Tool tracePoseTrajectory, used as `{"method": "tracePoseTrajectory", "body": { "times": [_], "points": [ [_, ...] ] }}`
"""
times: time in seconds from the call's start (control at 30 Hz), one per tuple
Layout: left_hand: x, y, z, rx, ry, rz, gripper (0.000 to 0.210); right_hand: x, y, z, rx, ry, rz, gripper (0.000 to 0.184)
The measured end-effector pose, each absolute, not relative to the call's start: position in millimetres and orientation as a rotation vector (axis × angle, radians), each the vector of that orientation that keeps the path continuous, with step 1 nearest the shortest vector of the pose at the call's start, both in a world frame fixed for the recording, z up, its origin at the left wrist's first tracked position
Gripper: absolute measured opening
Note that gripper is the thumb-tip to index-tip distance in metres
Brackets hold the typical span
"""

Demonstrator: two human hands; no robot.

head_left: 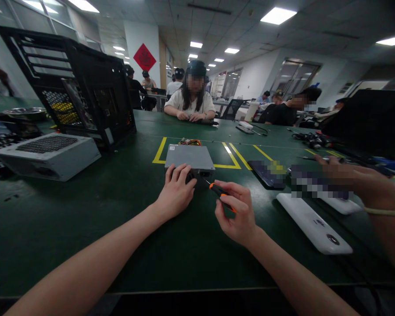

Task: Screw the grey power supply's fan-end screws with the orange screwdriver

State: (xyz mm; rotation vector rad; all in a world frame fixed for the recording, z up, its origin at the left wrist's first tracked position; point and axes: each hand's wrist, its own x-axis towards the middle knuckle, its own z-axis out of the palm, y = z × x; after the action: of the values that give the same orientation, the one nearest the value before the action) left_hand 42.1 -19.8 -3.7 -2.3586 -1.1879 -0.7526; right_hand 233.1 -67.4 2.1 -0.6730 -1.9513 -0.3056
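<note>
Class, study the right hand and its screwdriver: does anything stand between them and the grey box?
Nothing visible does. The right hand holds the screwdriver with its shaft aimed at the near face of the grey box. The left hand is on the box, left of that line. Whether the tip touches is unclear.

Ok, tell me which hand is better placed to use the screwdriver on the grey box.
Probably the right hand: it holds the screwdriver by its handle, tip toward the grey box, while the left hand rests against that box.
</note>
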Motion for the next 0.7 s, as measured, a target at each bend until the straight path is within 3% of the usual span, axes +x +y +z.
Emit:
{"method": "tracePoseTrajectory", "body": {
  "times": [0.7],
  "points": [
    [42.3, -20.4, -2.4, -2.371, -1.178, -0.805, 0.024, 236.4, -65.6, 1.5, -0.725, -1.94, -0.42, 0.047]
  ]
}}
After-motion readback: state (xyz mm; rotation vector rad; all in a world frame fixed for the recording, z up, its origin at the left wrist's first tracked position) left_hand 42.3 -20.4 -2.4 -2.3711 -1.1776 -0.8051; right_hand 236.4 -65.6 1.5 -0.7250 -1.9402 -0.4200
